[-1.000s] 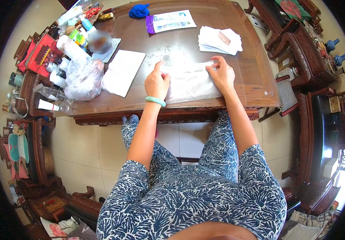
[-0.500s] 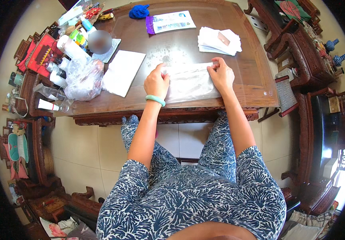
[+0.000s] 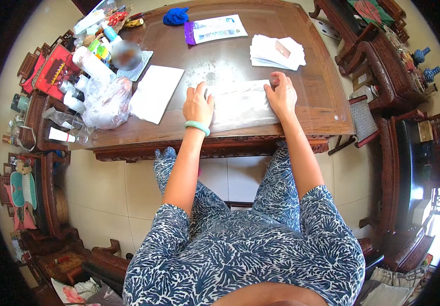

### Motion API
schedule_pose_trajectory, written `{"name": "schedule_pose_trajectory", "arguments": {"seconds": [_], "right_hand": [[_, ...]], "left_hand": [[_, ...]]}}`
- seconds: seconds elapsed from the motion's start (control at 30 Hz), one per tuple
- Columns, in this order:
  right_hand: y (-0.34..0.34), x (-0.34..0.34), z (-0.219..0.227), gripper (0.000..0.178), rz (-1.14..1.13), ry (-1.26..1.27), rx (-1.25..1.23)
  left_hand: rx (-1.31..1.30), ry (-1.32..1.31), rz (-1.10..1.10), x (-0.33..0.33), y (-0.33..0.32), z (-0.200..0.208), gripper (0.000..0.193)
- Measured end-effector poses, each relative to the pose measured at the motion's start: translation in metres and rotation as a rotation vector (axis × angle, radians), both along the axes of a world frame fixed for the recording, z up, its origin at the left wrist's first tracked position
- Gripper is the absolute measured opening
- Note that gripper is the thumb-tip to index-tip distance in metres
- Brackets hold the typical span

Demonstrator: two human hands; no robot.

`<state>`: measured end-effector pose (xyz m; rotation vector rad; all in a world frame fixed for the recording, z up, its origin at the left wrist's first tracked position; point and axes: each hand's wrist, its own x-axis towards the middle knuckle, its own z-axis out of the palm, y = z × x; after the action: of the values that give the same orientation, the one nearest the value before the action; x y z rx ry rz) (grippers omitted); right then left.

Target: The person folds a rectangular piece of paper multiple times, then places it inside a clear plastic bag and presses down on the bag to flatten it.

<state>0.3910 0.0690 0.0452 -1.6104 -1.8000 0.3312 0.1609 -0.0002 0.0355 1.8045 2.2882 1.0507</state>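
Note:
A flat clear plastic bag (image 3: pixel 243 106) lies near the front edge of the dark wooden table, its surface wrinkled and shiny. My left hand (image 3: pixel 198 106), with a pale green bangle at the wrist, rests at the bag's left edge, fingers apart and pointing away from me. At the right edge is my right hand (image 3: pixel 282 96), its thumb against the bag and its other fingers bent but spread from the thumb. Neither hand visibly grips anything. Farther off to the right sits a stack of white cards or envelopes (image 3: pixel 271 52), the top one bearing a brownish rectangle.
A white sheet or pad (image 3: pixel 157 94) lies left of my left hand. Beyond it stand bottles and a filled plastic bag (image 3: pixel 107 102). At the table's far side are a purple-and-white packet (image 3: pixel 216 29) and a bunched blue cloth (image 3: pixel 176 16). A woven-seat stool (image 3: pixel 364 121) stands right.
My left fingers have loosened from the bag's upper left corner and spread out. My right fingers have opened slightly at the right edge. The bag stays almost in place.

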Motion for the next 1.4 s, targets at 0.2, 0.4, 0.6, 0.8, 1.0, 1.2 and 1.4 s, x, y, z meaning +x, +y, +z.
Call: {"name": "schedule_pose_trajectory", "arguments": {"seconds": [0.2, 0.4, 0.6, 0.8, 1.0, 1.2, 1.4], "right_hand": [[-0.001, 0.010, 0.010, 0.031, -0.006, 0.218, 0.086], [-0.035, -0.028, 0.028, 0.033, 0.445, 0.077, 0.203], [-0.040, -0.051, -0.004, 0.035, 0.496, 0.112, 0.125], [-0.041, -0.049, -0.007, 0.043, 0.537, 0.059, 0.138], [-0.047, -0.037, -0.009, 0.056, 0.635, -0.080, 0.156], [-0.054, -0.024, -0.021, 0.059, 0.610, -0.290, 0.204], [-0.056, -0.032, -0.009, 0.056, 0.551, -0.232, 0.303]], "left_hand": [[0.157, -0.057, -0.130, -0.007, -0.009, 0.013, 0.036], [0.170, 0.196, -0.479, 0.021, 0.005, 0.008, 0.035], [-0.078, 0.276, -0.517, 0.033, 0.014, -0.010, 0.042], [-0.135, 0.271, -0.484, 0.030, 0.012, -0.018, 0.046], [-0.251, 0.287, -0.510, 0.026, 0.011, -0.012, 0.055], [-0.263, 0.332, -0.497, 0.027, 0.010, -0.009, 0.064], [-0.068, 0.306, -0.487, 0.028, 0.004, -0.008, 0.061]]}}
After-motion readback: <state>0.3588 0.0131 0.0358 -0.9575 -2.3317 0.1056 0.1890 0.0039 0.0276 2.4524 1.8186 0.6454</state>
